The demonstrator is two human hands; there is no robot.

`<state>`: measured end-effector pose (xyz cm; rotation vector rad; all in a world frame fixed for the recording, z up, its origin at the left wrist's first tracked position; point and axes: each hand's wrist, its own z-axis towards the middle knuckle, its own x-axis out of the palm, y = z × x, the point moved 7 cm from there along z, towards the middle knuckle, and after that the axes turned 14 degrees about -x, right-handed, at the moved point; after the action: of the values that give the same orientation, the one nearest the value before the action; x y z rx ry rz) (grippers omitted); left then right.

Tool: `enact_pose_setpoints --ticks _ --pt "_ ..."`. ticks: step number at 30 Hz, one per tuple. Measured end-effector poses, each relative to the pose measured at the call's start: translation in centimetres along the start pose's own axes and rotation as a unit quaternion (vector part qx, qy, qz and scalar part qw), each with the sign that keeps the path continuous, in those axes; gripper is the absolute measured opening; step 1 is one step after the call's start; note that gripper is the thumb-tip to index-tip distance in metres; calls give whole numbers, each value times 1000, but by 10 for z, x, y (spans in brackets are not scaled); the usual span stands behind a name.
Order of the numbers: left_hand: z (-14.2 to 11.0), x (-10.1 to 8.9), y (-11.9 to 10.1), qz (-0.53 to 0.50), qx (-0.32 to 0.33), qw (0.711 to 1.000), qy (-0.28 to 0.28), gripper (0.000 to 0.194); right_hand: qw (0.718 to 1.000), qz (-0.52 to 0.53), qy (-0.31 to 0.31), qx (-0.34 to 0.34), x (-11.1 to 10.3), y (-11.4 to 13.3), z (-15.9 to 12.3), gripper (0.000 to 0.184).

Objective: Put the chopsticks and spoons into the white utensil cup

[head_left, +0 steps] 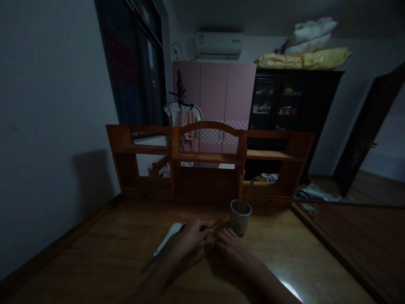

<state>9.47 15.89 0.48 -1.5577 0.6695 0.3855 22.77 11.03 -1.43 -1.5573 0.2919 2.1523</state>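
Observation:
My left hand is closed in a pinch on a thin wooden chopstick, which points up and right toward the cup. Close beside it, low over the tabletop, my right hand has its fingers curled in; what they hold, if anything, is hidden. Just behind the right hand stands a light grey cup with several chopsticks upright in it. A white soup spoon lies left of my left hand. Partly under my left forearm is a thin dark utensil, its kind unclear in the dim light.
A wooden shelf unit runs along the back of the wooden desk. A wall borders the left side, and a raised wooden edge the right. Beyond are a pink wardrobe, a dark cabinet and hanging clothes.

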Motion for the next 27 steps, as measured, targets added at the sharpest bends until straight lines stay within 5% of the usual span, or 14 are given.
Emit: enact_pose_setpoints --ticks 4,9,13,18,27 --pt "-22 -22 -26 -22 47 997 -49 30 991 110 -48 61 -41 -12 3 6" --pt "-53 -61 -69 -209 76 973 -57 32 900 387 -158 121 -141 -34 11 18" --pt "-53 -57 -89 -301 106 947 -29 33 863 441 -192 156 -192 -61 27 30" --pt "-15 -9 -77 -369 127 917 82 32 901 403 -82 140 -196 -76 49 38" --pt "0 23 -39 -330 120 933 85 25 924 370 51 83 -154 -73 50 22"
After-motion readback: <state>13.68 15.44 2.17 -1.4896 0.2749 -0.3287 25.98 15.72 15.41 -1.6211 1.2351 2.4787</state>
